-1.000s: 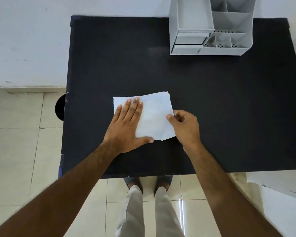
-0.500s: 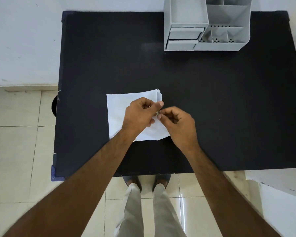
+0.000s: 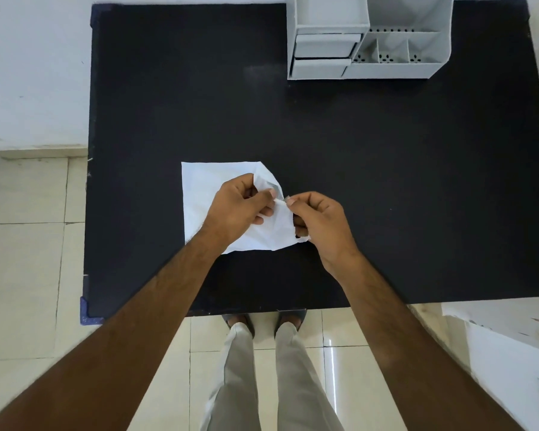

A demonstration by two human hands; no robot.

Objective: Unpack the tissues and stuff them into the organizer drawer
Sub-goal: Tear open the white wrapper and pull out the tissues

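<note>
A white tissue pack [image 3: 206, 194] lies on the black table [image 3: 386, 197], near its front edge and left of centre. My left hand [image 3: 237, 209] pinches the pack's right edge from above, lifting and crumpling that corner. My right hand [image 3: 318, 225] pinches the same edge from the right, thumb and forefinger tip to tip with the left hand's. The grey organizer [image 3: 367, 38] stands at the table's far edge, right of centre, with two shut drawers [image 3: 324, 56] stacked at its left front.
The organizer has open compartments [image 3: 389, 54] on its right side and an open tray on top. White walls border the table at left and back. A white cabinet [image 3: 511, 346] stands at the near right. My feet are at the table's front edge.
My left hand has come off its flat press on the pack and joined the right at the pack's right edge. That edge now stands raised and crumpled.
</note>
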